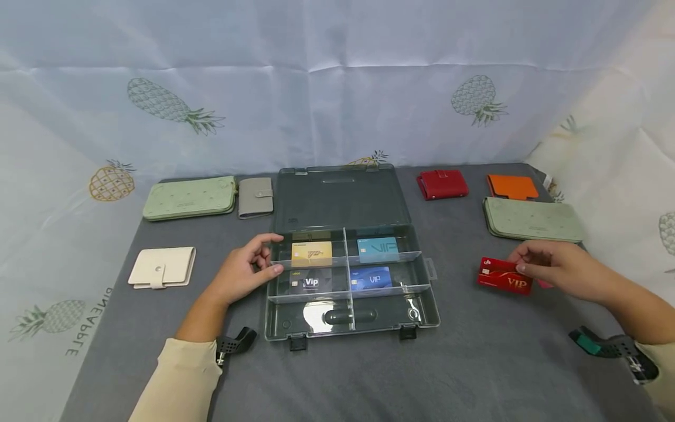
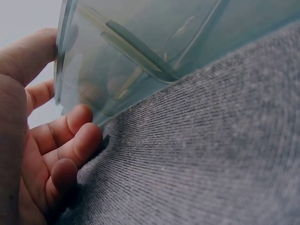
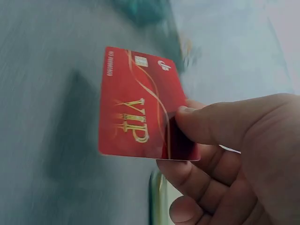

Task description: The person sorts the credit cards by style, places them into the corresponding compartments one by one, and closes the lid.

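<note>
Between thumb and fingers, my right hand (image 1: 554,271) pinches a red VIP card (image 3: 136,108) by one end, above the grey cloth right of the divided box. The card's gold lettering faces up. My left hand (image 1: 245,266) rests at the left side of the clear grey box (image 1: 311,316), thumb and forefinger spread along its rim, the other fingers loosely bent. The box lies with its lid (image 1: 340,202) raised back. Its compartments hold a yellow card (image 1: 311,253), a light blue card (image 1: 377,249), a black Vip card (image 1: 311,282) and a blue VIP card (image 1: 371,278).
On the left lie a long green wallet (image 1: 190,198), a grey wallet (image 1: 255,198) and a cream wallet (image 1: 161,266). Toward the right are a red wallet (image 1: 443,184), an orange card holder (image 1: 512,187) and another green wallet (image 1: 532,219). Something pink (image 1: 545,284) shows beneath my right hand.
</note>
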Action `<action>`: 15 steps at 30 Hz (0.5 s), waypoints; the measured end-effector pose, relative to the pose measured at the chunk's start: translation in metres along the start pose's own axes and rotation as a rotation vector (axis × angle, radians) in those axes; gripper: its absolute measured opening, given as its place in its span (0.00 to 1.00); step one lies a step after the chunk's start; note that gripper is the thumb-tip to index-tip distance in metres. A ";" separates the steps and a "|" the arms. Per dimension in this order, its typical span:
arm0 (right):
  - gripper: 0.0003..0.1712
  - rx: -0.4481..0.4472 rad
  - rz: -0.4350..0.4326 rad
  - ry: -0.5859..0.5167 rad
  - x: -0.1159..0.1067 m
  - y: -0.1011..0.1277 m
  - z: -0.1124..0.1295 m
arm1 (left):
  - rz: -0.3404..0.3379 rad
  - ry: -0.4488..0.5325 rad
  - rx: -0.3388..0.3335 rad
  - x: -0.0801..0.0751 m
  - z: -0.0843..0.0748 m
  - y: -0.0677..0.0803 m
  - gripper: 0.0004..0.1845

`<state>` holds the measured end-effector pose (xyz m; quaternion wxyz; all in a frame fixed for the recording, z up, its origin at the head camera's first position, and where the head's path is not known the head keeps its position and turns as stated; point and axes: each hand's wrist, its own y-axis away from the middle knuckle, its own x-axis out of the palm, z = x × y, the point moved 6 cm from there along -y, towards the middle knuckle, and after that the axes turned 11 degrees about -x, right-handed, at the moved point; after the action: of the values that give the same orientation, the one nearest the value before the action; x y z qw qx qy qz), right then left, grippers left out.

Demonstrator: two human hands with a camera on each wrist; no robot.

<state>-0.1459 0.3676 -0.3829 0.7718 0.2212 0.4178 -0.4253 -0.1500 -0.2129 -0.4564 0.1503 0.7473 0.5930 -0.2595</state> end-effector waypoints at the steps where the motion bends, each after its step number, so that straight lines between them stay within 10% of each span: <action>1: 0.10 0.000 0.002 -0.023 0.000 -0.004 0.006 | 0.002 -0.001 0.001 0.000 0.000 0.000 0.30; 15: 0.07 -0.156 0.180 -0.330 0.052 -0.085 0.116 | 0.003 -0.004 -0.004 0.000 0.000 -0.001 0.30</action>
<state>-0.1492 0.2166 -0.3609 0.8794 0.1246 0.2959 -0.3516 -0.1505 -0.2126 -0.4560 0.1533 0.7474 0.5920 -0.2597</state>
